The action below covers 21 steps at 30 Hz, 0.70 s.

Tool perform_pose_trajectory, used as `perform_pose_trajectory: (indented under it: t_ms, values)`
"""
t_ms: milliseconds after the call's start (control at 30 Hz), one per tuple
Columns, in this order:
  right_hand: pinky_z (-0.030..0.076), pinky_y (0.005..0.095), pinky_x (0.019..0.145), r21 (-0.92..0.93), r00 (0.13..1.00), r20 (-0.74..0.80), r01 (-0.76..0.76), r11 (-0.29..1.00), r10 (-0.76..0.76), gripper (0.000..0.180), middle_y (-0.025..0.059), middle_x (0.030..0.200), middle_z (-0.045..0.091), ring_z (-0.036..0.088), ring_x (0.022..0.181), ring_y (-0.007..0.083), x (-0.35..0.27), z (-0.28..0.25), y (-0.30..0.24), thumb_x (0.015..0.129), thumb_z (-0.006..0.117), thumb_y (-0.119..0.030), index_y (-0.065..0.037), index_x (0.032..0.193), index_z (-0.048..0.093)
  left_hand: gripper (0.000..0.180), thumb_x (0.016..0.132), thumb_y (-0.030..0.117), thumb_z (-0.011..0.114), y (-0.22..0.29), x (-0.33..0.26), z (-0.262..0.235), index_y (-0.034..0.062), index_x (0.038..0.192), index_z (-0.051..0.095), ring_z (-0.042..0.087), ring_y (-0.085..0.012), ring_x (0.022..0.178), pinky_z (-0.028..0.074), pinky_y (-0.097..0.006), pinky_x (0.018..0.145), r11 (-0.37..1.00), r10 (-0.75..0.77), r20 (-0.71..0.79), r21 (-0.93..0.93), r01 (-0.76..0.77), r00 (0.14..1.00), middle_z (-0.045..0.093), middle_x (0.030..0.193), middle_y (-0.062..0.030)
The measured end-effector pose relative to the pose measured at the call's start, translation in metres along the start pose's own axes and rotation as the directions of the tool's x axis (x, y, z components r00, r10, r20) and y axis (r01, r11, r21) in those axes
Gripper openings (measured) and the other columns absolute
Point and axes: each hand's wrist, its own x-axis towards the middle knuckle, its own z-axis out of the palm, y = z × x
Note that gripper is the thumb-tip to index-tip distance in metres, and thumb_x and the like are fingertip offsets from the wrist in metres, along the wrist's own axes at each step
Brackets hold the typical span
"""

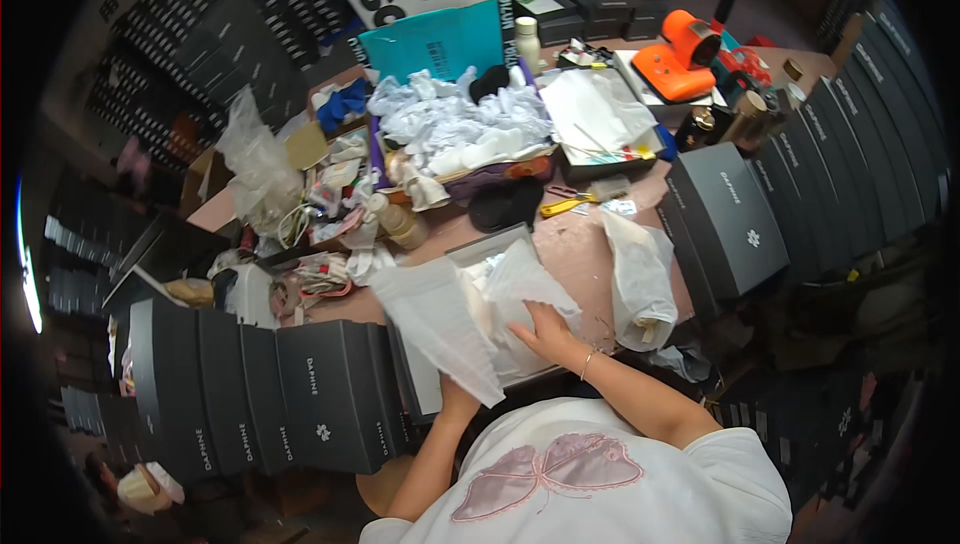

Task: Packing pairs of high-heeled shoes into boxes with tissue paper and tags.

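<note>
An open dark box [478, 247] lies in front of me, lined with white tissue paper [520, 289]. My right hand [545, 332] presses flat on the tissue inside the box, a thin bracelet on its wrist. My left hand [455, 396] is mostly hidden behind a loose flap of tissue paper [440, 322] that it lifts at the box's near left edge. What lies under the tissue is hidden.
Closed black boxes [300, 394] line the left front, and more black boxes [730, 219] stand at the right. A rolled white sheet [640, 284] lies right of the open box. Crumpled white paper [460, 124], yellow-handled scissors [565, 206], an orange tool [680, 54] and clutter fill the back.
</note>
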Motion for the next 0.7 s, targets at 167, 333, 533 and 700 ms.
perform_pose_trajectory:
  t_ms: [167, 333, 533, 700]
  values:
    - [0.039, 0.0431, 0.100, 0.116, 0.883, -0.468, 0.008, 0.993, 0.048, 0.056, 0.0243, 0.135, 0.042, 0.044, 0.122, 0.0405, -0.002, -0.060, 0.048, 0.084, 0.064, -0.015, -0.003, 0.134, 0.042, 0.050, 0.078, 0.044, 0.066, -0.002, 0.085, 0.070, 0.0014, 0.105, 0.064, 0.058, -0.0343, 0.096, 0.026, -0.050, 0.106, 0.850, -0.188, 0.642, 0.485, -0.204, 0.743, 0.063, 0.103, -0.0172]
    - [0.028, 0.0489, 0.107, -0.359, 0.942, -0.333, -0.096, 0.928, -0.032, 0.053, 0.0198, 0.141, 0.037, 0.040, 0.128, 0.0365, -0.082, -0.177, -0.006, 0.078, 0.066, -0.011, -0.010, 0.129, 0.052, 0.081, 0.066, 0.059, 0.071, -0.001, 0.080, 0.096, 0.0032, 0.122, 0.054, 0.046, -0.0302, 0.117, 0.016, -0.054, 0.109, 0.832, -0.096, 0.492, 0.517, -0.202, 0.865, 0.054, 0.115, -0.0173]
    - [0.025, 0.0540, 0.107, -0.734, 0.985, -0.126, -0.010, 0.679, -0.121, 0.027, 0.0124, 0.124, 0.053, 0.046, 0.120, 0.0311, -0.096, -0.197, 0.069, 0.076, 0.064, -0.014, -0.011, 0.102, 0.065, 0.056, 0.078, 0.036, 0.069, 0.008, 0.096, 0.087, 0.0076, 0.124, 0.053, 0.041, -0.0335, 0.124, 0.023, -0.057, 0.106, 0.990, 0.137, 0.307, -0.010, -0.141, 0.942, 0.052, 0.123, -0.0164]
    - [0.047, 0.0402, 0.077, -0.503, 0.977, -0.215, -0.122, 0.855, 0.012, 0.014, 0.0118, 0.097, 0.059, 0.059, 0.089, 0.0283, -0.050, -0.236, 0.060, 0.078, 0.062, -0.007, -0.005, 0.091, 0.066, 0.053, 0.084, 0.030, 0.063, 0.059, 0.112, 0.139, 0.0107, 0.131, 0.049, 0.043, -0.0357, 0.126, 0.027, -0.057, 0.105, 0.782, 0.316, 0.651, 0.233, -0.578, 0.690, 0.045, 0.137, -0.0168]
